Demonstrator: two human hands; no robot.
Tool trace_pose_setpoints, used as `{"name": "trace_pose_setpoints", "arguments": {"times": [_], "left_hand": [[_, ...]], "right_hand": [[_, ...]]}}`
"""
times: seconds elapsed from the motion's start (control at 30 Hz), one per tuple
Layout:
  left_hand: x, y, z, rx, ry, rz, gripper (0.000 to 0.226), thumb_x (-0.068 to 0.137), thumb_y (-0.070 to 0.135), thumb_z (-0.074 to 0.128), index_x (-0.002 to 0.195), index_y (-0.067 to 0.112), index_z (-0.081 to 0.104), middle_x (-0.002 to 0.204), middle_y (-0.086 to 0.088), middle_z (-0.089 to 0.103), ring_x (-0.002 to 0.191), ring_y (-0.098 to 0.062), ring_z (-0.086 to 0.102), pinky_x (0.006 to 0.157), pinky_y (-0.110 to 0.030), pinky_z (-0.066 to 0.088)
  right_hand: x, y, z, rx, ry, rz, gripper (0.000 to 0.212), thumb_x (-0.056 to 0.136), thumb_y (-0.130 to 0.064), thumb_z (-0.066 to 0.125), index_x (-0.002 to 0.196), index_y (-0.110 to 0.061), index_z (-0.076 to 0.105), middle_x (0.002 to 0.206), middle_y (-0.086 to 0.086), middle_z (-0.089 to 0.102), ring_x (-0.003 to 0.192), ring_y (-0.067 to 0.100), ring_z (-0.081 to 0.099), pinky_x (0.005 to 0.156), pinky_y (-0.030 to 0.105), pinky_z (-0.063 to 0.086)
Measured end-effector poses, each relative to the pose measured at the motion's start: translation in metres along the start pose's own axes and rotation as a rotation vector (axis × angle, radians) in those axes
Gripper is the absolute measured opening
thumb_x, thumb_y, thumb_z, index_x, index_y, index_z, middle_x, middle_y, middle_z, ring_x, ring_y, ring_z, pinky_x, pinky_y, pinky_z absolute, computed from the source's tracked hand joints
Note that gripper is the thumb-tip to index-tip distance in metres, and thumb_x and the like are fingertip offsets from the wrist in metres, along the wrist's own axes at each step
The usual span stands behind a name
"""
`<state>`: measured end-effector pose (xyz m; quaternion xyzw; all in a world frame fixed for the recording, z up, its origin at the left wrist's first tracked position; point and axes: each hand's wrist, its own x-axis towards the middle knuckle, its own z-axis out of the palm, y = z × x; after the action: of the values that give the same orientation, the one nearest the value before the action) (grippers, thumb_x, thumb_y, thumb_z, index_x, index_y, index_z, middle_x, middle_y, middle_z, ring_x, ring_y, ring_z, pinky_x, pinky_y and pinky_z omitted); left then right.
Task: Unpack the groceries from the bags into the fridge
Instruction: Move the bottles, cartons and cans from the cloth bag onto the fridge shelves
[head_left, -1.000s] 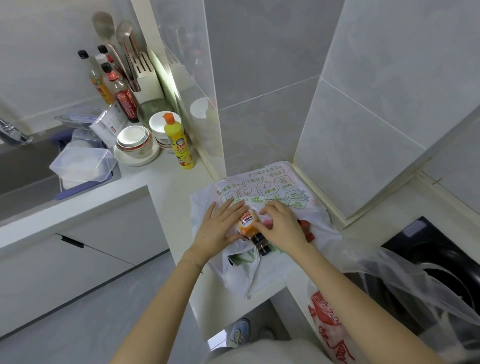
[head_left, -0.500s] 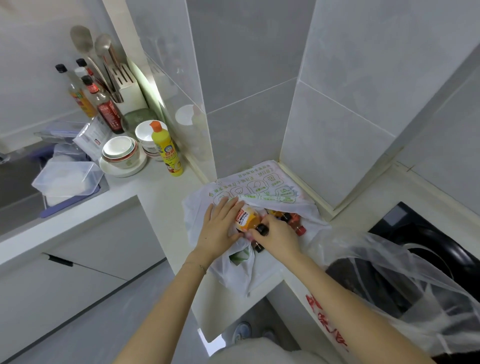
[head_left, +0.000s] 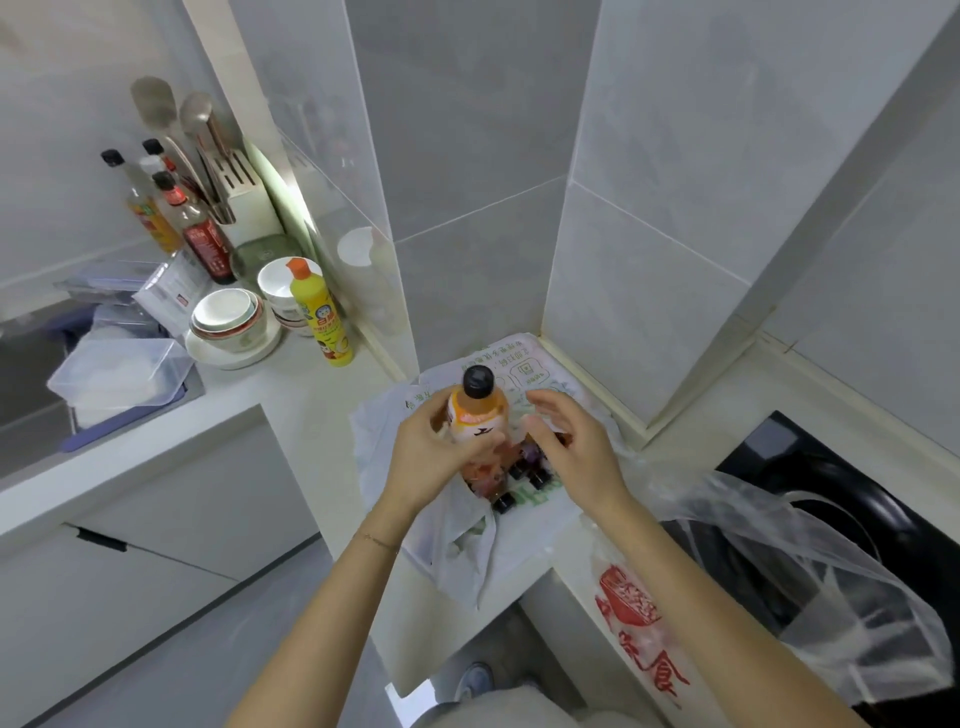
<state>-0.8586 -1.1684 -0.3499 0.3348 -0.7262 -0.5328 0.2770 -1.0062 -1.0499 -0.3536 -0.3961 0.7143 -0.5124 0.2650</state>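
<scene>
A white grocery bag (head_left: 530, 525) with green print lies on the counter corner. My left hand (head_left: 431, 457) grips an orange drink bottle (head_left: 475, 415) with a black cap, held upright just above the bag. Beside the bottle, my right hand (head_left: 571, 447) hovers with its fingers spread and nothing in it. Several more small bottles with dark caps (head_left: 519, 478) lie in the bag's mouth between my hands. A second, clear bag (head_left: 810, 582) with red print lies to the right. No fridge is in view.
A yellow dish-soap bottle (head_left: 319, 314), stacked bowls (head_left: 228, 322), sauce bottles (head_left: 195, 228) and a knife block (head_left: 241, 195) stand at the back left. A clear plastic box (head_left: 119, 371) sits by the sink. A black stove top (head_left: 852, 499) lies under the clear bag. Tiled walls enclose the corner.
My left hand has lifted the orange bottle out of the bag and stood it upright. My right hand has let go of the bottles and opened beside it.
</scene>
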Motion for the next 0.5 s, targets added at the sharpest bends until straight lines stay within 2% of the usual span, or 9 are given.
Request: {"name": "trace_pose_setpoints", "arguments": {"times": [0.07, 0.1, 0.23, 0.37, 0.5], "left_hand": [[-0.010, 0.013, -0.009, -0.122, 0.025, -0.045, 0.043, 0.072, 0.019, 0.085, 0.111, 0.021, 0.068, 0.103, 0.007, 0.073, 0.098, -0.010, 0.068, 0.087, -0.029, 0.053], [-0.014, 0.019, -0.013, -0.163, 0.048, -0.052, 0.040, 0.073, 0.015, 0.084, 0.110, 0.019, 0.069, 0.101, 0.006, 0.074, 0.096, -0.010, 0.068, 0.083, -0.026, 0.053], [-0.028, 0.039, -0.039, -0.233, 0.180, -0.035, 0.035, 0.075, 0.009, 0.080, 0.107, 0.018, 0.069, 0.098, 0.006, 0.074, 0.094, -0.007, 0.068, 0.077, -0.016, 0.050], [-0.045, 0.039, -0.070, -0.154, 0.319, -0.046, 0.042, 0.074, 0.015, 0.083, 0.111, 0.021, 0.064, 0.100, 0.011, 0.071, 0.094, -0.002, 0.065, 0.074, -0.013, 0.050], [-0.068, 0.005, -0.086, 0.003, 0.427, -0.140, 0.052, 0.068, 0.019, 0.087, 0.110, 0.027, 0.059, 0.100, 0.011, 0.067, 0.095, -0.007, 0.063, 0.078, -0.020, 0.052]], "right_hand": [[0.006, -0.009, 0.005, -0.042, -0.096, -0.026, 0.052, 0.081, -0.059, 0.055, 0.125, -0.033, 0.055, 0.129, -0.017, 0.057, 0.123, -0.001, 0.048, 0.103, 0.020, 0.038], [0.008, -0.013, 0.009, -0.045, -0.149, -0.037, 0.055, 0.078, -0.062, 0.054, 0.126, -0.035, 0.054, 0.129, -0.019, 0.056, 0.123, -0.004, 0.048, 0.102, 0.018, 0.037], [0.011, -0.028, 0.029, -0.063, -0.374, -0.088, 0.048, 0.081, -0.045, 0.071, 0.123, -0.047, 0.049, 0.125, -0.028, 0.055, 0.118, -0.009, 0.048, 0.098, 0.017, 0.040], [0.014, -0.028, 0.057, -0.219, -0.404, -0.173, 0.062, 0.081, -0.046, 0.072, 0.137, -0.035, 0.045, 0.131, -0.022, 0.053, 0.118, -0.005, 0.048, 0.096, 0.020, 0.042], [0.014, -0.012, 0.076, -0.466, -0.416, -0.249, 0.066, 0.085, -0.042, 0.068, 0.143, -0.031, 0.037, 0.136, -0.011, 0.050, 0.124, 0.008, 0.045, 0.092, 0.020, 0.035]]}}
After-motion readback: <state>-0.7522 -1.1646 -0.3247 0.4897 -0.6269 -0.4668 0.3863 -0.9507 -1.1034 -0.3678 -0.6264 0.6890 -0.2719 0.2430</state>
